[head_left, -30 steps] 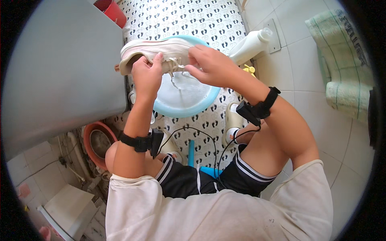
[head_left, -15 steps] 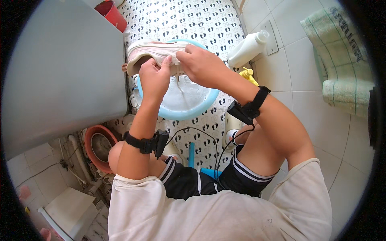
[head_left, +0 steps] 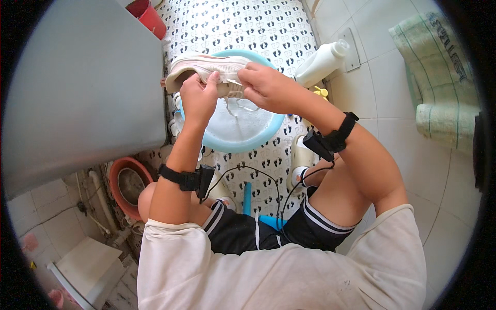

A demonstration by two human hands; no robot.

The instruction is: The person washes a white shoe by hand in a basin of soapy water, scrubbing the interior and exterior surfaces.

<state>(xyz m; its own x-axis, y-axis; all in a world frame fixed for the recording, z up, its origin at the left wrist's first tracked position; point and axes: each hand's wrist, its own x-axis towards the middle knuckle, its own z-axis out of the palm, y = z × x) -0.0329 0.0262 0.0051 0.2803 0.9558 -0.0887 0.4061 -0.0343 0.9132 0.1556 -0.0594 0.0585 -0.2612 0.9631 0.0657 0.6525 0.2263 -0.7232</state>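
A pale pink and white sneaker (head_left: 206,63) is held on its side above a light-blue basin (head_left: 243,146). My left hand (head_left: 198,99) grips it near the ankle opening, thumb pressed on the upper. At the lacing, the fingers of my right hand (head_left: 264,89) are pinched on a white shoelace (head_left: 248,108). A loop of the lace shows under that hand, and another length dangles toward the basin. Whitish, sudsy water (head_left: 232,124) lies in the basin beneath the shoe.
A white bottle (head_left: 323,64) and a yellow tap (head_left: 321,93) are at the right wall. The grey cabinet side (head_left: 88,93) borders the left, with a red bucket (head_left: 147,18) behind it. An orange-brown basin (head_left: 114,188) sits beside my left knee. Cables (head_left: 274,188) hang between my wrist straps.
My right hand has moved slightly right and down, away from the shoe, drawing out a lace loop. My left hand keeps its hold on the sneaker.
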